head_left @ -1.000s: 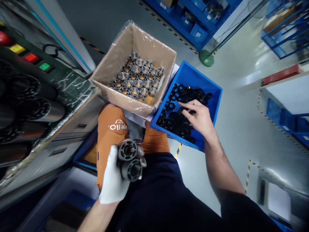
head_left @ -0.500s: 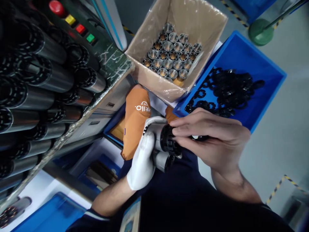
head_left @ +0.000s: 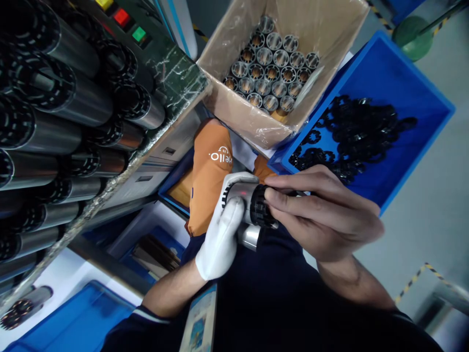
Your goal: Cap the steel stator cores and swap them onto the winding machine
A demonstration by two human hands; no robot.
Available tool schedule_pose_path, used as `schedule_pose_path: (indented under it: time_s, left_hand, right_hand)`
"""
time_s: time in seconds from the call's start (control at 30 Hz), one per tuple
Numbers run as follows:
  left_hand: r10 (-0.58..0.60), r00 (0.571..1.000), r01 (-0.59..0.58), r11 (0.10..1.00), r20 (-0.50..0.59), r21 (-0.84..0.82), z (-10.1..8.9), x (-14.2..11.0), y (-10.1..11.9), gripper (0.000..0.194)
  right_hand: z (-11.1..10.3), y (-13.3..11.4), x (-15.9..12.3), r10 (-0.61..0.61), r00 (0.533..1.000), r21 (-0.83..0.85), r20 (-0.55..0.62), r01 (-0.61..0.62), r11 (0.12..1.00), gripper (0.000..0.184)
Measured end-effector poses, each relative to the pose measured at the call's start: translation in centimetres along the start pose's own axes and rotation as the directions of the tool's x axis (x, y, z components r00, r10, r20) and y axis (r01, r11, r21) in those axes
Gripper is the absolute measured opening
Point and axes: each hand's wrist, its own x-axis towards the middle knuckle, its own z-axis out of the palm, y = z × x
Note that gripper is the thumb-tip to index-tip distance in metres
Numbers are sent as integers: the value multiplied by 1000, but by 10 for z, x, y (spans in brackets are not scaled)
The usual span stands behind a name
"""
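Note:
My left hand (head_left: 220,242), in a white glove, is closed around a metal cylinder (head_left: 241,193) lying on its side. A second, shorter-looking metal cylinder (head_left: 251,237) is in the same grip, just below the first. Black teeth show at the upper cylinder's left end. On its right end sits a black slotted ring (head_left: 261,206). My bare right hand (head_left: 326,215) pinches this ring between thumb and fingers, which partly cover it. Whether the ring is fully seated I cannot tell.
A plastic-lined cardboard box (head_left: 249,117) holds several upright metal cylinders. Right of it, a blue bin (head_left: 410,63) contains loose black rings (head_left: 366,129). Stacked metal cylinders (head_left: 88,98) fill the machine table at left, near coloured buttons (head_left: 121,17). A blue tray (head_left: 73,318) lies lower left.
My right hand has come from the blue bin to the upper cylinder's end, with a black ring in its fingers. My left hand has turned the cylinders sideways. The view has shifted.

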Motion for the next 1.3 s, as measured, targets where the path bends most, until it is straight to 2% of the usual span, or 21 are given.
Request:
schedule_pose_path:
  time_s: [0.07,0.1,0.13,0.17,0.23,0.3,0.37,0.43,0.47,0.5,0.53,0.6,0.7,0.73,0.8,0.87,0.93,1.03,1.13,1.23,1.3]
  left_hand:
    - [5,999,-8,996,-37,-84,4,3,0,52]
    - [-8,997,-1,993,-72,-114,7,5,1,55]
    - [-42,994,27,990,-103,-139,9,7,3,57]
    - [-98,988,77,982,-119,-173,11,9,5,58]
    - [-237,968,205,937,-82,-281,15,14,12,55]
    - [-306,952,272,878,-24,-394,17,19,19,53]
    - [-302,953,259,856,-26,-447,18,21,23,53]
    - [-282,957,223,862,-66,-455,17,22,25,50]
    - [-271,959,206,868,-84,-453,16,22,25,47]
    - [-261,960,188,875,-107,-446,16,22,25,45]
    - [-249,959,169,885,-134,-434,15,22,25,42]
    - [-218,955,126,913,-201,-389,15,22,25,38]
    - [-163,940,68,950,-299,-304,17,25,29,45]
    - [-143,936,51,959,-323,-279,18,26,31,48]
    - [-119,925,29,969,-360,-246,21,27,36,53]
    - [-114,912,21,972,-394,-233,22,27,38,55]
    - [-135,900,32,969,-415,-246,21,25,39,52]
    - [-205,910,88,945,-359,-316,20,22,37,44]
    - [-226,918,99,926,-325,-366,20,21,36,38]
    - [-186,917,60,938,-353,-340,21,22,37,40]
    - [-170,914,51,948,-367,-314,20,22,39,44]
  right_hand:
    - [4,5,-3,10,999,60,53,-14,998,23]
    - [7,10,-5,75,994,120,82,-84,989,24]
    - [8,17,-7,193,976,219,102,-212,953,26]
    - [10,24,-9,338,933,339,122,-359,870,25]
    - [12,39,-13,600,775,543,198,-597,591,17]
    - [13,49,-18,715,609,647,344,-705,289,10]
    - [14,50,-23,690,501,649,522,-759,61,29]
    - [15,43,-28,617,455,631,642,-771,-89,53]
    - [15,38,-31,594,474,636,650,-768,-82,59]
    - [15,31,-33,592,511,651,623,-759,-30,59]
    - [14,25,-35,609,557,664,566,-745,64,56]
    - [11,13,-37,632,658,620,410,-709,336,41]
    - [5,0,-39,503,818,371,278,-575,730,13]
    - [5,-4,-39,434,861,305,264,-501,810,8]
    - [5,-7,-39,320,914,228,248,-376,898,15]
    - [8,-8,-38,272,931,202,244,-323,925,25]
    - [8,-7,-35,253,922,191,294,-316,929,43]
    - [3,-6,-28,192,908,161,371,-267,950,70]
    - [-3,-8,-25,199,896,186,397,-291,938,59]
    - [-1,-9,-28,339,888,390,309,-444,807,42]
    - [5,-8,-33,393,889,489,234,-457,743,35]
